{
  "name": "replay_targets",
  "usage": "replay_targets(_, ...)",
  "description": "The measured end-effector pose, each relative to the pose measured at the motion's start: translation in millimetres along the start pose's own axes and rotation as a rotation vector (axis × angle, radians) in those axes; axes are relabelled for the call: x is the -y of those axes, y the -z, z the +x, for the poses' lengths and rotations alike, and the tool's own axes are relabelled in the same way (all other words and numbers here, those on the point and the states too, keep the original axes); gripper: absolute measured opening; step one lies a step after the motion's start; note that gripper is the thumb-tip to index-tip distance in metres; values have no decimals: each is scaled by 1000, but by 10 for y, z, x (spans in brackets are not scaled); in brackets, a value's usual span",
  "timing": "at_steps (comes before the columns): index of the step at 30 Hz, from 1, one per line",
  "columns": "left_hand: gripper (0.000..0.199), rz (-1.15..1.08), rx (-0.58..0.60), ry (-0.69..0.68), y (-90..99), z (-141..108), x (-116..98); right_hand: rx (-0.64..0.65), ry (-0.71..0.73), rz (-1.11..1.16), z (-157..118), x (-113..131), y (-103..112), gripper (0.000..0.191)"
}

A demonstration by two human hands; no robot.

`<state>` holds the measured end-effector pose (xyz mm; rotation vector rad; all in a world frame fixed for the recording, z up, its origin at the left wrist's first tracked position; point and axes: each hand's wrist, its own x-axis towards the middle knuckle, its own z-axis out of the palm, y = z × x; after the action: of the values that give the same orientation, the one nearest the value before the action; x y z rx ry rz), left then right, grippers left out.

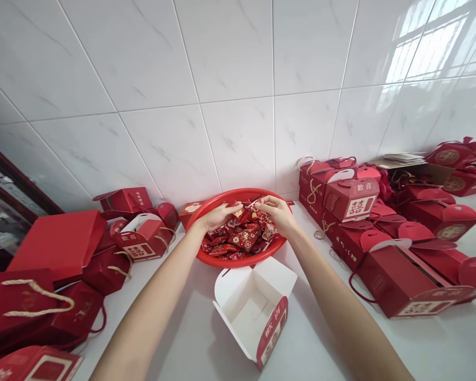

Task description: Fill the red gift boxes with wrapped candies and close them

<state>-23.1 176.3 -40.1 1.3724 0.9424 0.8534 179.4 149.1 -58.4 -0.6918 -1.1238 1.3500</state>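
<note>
A red plastic basket [238,261] stands against the tiled wall, heaped with red-wrapped candies [244,237]. Both of my hands are over it. My left hand [219,217] is at the basket's left side, its thumb and fingers closed on a small red wrapped candy. My right hand [276,212] is over the right side, pinching a candy in a white-and-red patterned wrapper; the fingers partly cover it. In front of the basket, between my forearms, an open gift box [250,309] shows its white inside, with its flaps spread and nothing in it.
Red gift boxes [140,241] with rope handles are piled at the left, beside a large plain red box [59,243]. More closed red boxes [404,280] are stacked along the right. A cardboard carton [436,172] stands at the far right. White wall tiles [238,143] rise behind.
</note>
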Motion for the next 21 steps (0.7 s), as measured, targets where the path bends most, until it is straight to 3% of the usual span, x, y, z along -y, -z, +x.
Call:
replay_targets(11, 44, 66, -54, -82, -68, -6, -22, 156, -67, -78, 5, 2, 11, 37)
replay_targets(17, 26, 412, -229, -171, -117, 11, 55, 155, -124, -74, 21, 9, 23, 41)
replay_targets(21, 19, 358, -230, -173, -115, 33, 93, 126, -103, -63, 18, 12, 1, 41)
